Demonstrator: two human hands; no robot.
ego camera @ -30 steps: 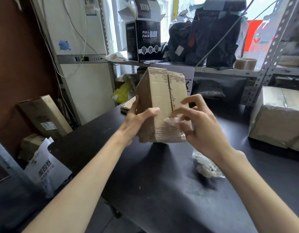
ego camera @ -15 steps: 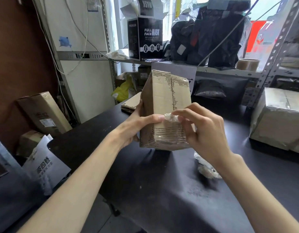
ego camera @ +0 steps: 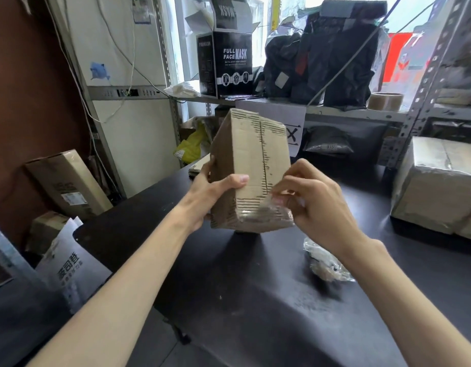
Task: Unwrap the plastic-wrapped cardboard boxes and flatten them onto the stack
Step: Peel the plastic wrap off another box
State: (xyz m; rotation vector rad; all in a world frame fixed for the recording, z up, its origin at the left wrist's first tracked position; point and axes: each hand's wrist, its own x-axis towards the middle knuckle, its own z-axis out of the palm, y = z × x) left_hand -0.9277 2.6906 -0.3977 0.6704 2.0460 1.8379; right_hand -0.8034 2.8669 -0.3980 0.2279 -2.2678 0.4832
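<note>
Spreading wide under everything is the black surface (ego camera: 255,313). On its right side sits one big wrapped box (ego camera: 438,186), with shiny plastic all over it. It is well apart from both hands, nearer the right one.

One brown box (ego camera: 250,160) is held up in the middle, over the surface. It stands tall, its long side going up and leaning a little away from the person. Its top and middle are bare. Behind it, at the far edge of the surface, lies one stack of flat cardboard (ego camera: 200,165). The stack is nearer the left hand.

Two hands work here. The left hand (ego camera: 215,192) holds the box by its left side, thumb curled across the front. The right hand (ego camera: 313,200) is at the low right corner.

One band of plastic wrap (ego camera: 263,214) goes round the bottom end of the box. The right grip is pressed together, pinching a loose bit of it. The rest of the band lies just below and to the left of that pinch, so I think the pull needs to go down and off the bottom end.

One ball of plastic (ego camera: 327,263) lies on the surface under the right wrist.
</note>
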